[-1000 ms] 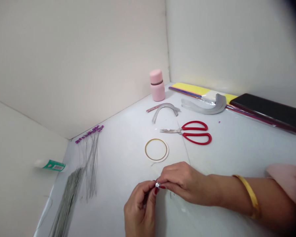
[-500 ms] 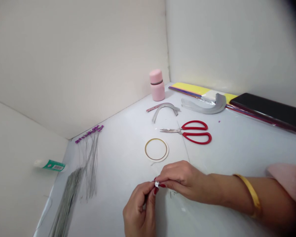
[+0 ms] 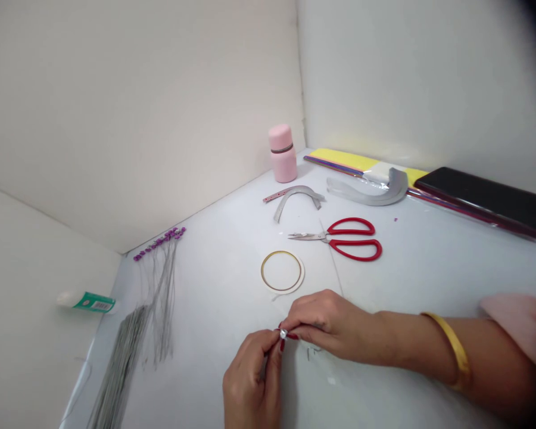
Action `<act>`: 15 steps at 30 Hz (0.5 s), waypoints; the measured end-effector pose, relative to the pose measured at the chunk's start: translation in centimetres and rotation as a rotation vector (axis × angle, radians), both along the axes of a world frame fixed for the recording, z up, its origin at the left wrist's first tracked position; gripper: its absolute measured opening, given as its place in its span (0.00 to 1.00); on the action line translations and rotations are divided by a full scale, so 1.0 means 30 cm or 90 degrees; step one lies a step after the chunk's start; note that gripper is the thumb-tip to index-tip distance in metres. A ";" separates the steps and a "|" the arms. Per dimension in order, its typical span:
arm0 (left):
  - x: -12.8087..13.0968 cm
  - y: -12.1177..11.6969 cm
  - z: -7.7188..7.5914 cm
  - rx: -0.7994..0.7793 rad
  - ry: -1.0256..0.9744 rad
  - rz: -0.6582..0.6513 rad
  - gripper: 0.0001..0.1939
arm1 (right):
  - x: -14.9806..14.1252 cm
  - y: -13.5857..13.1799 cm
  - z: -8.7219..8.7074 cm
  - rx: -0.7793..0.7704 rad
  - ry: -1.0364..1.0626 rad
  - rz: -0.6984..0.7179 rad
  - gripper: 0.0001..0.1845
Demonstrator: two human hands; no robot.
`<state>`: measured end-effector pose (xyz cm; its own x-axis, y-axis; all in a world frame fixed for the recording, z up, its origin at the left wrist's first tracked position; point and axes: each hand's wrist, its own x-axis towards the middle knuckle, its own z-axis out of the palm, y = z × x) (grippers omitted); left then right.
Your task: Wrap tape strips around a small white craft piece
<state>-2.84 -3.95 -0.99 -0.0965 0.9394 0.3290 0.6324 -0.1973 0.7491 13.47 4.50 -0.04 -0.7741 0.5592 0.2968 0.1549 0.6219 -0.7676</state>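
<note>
White table (image 3: pixel 214 268): bundle of grey wires (image 3: pixel 118 363) at left, with purple-tipped stems (image 3: pixel 163 322) beside it. Right hand (image 3: pixel 335 325): fingers bent, thumb and forefinger pinching the side of a small silvery piece (image 3: pixel 283 334). Left hand (image 3: pixel 252 378): thumb and forefinger closed on the same piece, which lies between the fingertips of both hands, above the table. Judgement: fine two-handed shaping or adjustment; exact contact partly hidden. Red-handled scissors (image 3: pixel 325 236) lie beyond, apart from both hands; tape roll (image 3: pixel 302 275) nearer. Smallest: thin dark scraps (image 3: pixel 312 351) beside right hand.
</note>
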 end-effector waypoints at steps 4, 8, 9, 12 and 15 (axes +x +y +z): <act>-0.020 0.013 -0.001 -0.037 0.105 0.040 0.08 | 0.019 0.024 0.038 0.018 -0.054 -0.032 0.08; -0.039 0.019 -0.009 -0.060 0.196 0.057 0.10 | 0.062 0.054 0.083 0.081 -0.211 0.077 0.11; -0.041 0.017 -0.010 -0.058 0.201 0.068 0.12 | 0.070 0.059 0.087 0.101 -0.247 0.112 0.12; -0.038 0.005 -0.004 -0.016 0.193 0.090 0.14 | 0.074 0.062 0.086 0.146 -0.276 0.174 0.05; -0.014 -0.010 0.007 0.038 0.118 0.033 0.11 | 0.059 0.052 0.085 0.149 -0.225 0.160 0.06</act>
